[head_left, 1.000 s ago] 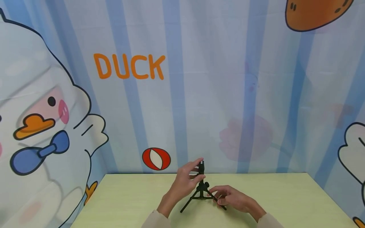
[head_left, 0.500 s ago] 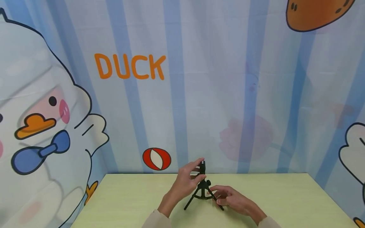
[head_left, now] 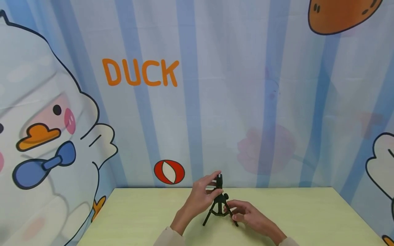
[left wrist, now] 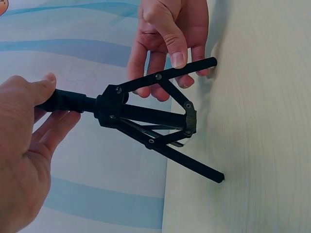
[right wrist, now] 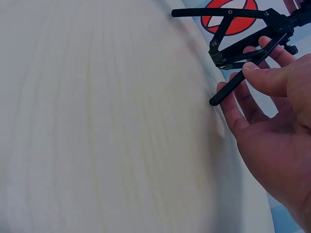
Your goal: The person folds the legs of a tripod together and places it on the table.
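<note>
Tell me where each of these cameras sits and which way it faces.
Head: worn on the head, facing forward and down at tabletop and curtain; left hand, right hand and sleeves show.
Left wrist: on that wrist, facing the black tripod; left hand at left, right hand at top.
Right wrist: on that wrist, facing across tabletop to tripod; right hand at right, a sliver of left hand at top.
Shared: head and right wrist both show the red oval print.

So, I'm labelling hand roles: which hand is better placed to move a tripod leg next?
Probably the right hand: it pinches one leg of the black tripod. The left hand grips the upper column, seemingly better suited to steadying.
</note>
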A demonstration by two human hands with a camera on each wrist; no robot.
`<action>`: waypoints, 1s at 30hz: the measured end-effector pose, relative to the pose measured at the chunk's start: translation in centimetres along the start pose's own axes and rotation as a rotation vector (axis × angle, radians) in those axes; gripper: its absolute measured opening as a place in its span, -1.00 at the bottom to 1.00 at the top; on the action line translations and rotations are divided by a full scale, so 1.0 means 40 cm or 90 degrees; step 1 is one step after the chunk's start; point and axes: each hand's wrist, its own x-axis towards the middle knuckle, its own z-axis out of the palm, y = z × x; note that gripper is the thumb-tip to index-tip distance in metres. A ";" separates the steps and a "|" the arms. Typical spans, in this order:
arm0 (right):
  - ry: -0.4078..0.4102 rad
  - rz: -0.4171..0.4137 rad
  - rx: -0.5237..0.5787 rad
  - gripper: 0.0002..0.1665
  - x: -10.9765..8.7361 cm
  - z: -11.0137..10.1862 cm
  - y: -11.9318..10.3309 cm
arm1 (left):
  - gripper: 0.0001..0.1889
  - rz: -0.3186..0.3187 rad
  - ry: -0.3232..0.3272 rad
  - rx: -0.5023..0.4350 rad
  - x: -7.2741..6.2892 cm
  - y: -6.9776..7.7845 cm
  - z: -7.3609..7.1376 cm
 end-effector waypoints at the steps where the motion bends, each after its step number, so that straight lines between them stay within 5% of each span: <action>1: -0.001 -0.006 -0.001 -0.45 0.000 0.001 0.001 | -0.36 -0.001 -0.001 -0.002 0.000 0.000 0.000; 30: 0.057 -0.051 0.002 -0.55 0.022 0.032 0.007 | -0.37 0.004 -0.007 -0.008 0.002 0.001 -0.001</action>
